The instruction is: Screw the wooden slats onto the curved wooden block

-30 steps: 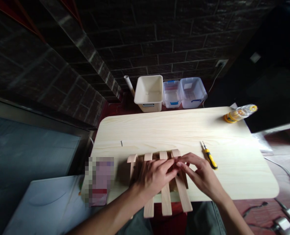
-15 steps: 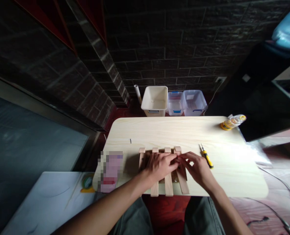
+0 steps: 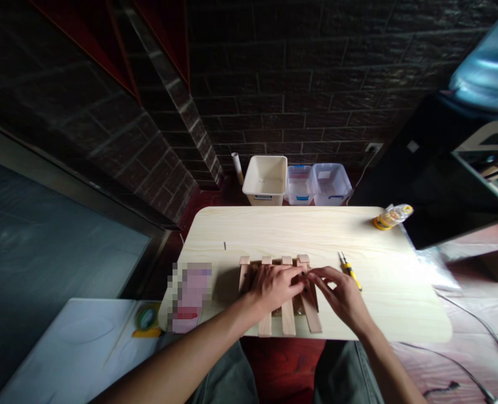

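A small wooden slatted piece lies at the near edge of the table, its pale slats running front to back over a brown part. My left hand is laid across the slats and holds the piece, thumb and forefinger at the rightmost slat. Two dark spots, holes or screw heads, show on that slat. Beside its upper part, my right hand is closed in a pinch; whatever is between the fingertips is too small to make out. Right of this hand lies a yellow-and-black screwdriver. A dark screw rests farther left.
On the light wood table, a blurred-out pink object lies at left and a yellow-capped clear bottle-like item at the far right corner. Bins stand behind the table. A roll of tape sits on a white surface at left.
My right hand's fingertips have drawn back slightly from my left fingers, uncovering a dark spot on the rightmost slat. My left hand stays on the slats. The whole view has shifted a little.
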Tool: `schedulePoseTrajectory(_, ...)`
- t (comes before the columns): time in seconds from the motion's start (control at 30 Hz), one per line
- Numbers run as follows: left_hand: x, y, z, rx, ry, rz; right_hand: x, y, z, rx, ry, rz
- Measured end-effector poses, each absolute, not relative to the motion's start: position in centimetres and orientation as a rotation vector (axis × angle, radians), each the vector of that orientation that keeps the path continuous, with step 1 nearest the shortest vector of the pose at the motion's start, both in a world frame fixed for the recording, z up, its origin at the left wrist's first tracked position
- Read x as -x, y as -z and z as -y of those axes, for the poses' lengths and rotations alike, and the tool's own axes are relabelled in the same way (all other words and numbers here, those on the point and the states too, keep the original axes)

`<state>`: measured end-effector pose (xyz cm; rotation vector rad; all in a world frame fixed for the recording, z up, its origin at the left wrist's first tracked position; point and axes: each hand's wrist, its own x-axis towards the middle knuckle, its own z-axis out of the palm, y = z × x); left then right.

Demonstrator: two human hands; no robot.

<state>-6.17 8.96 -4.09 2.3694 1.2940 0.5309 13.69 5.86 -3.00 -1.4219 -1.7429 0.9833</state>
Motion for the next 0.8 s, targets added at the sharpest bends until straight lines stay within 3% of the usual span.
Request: schedulePoseTrajectory(0.8,6.1,3.5,-8.7,-2.274,-0.537,-1.323,-13.1,4.5,-7.2,1.419,-0.916,1.892)
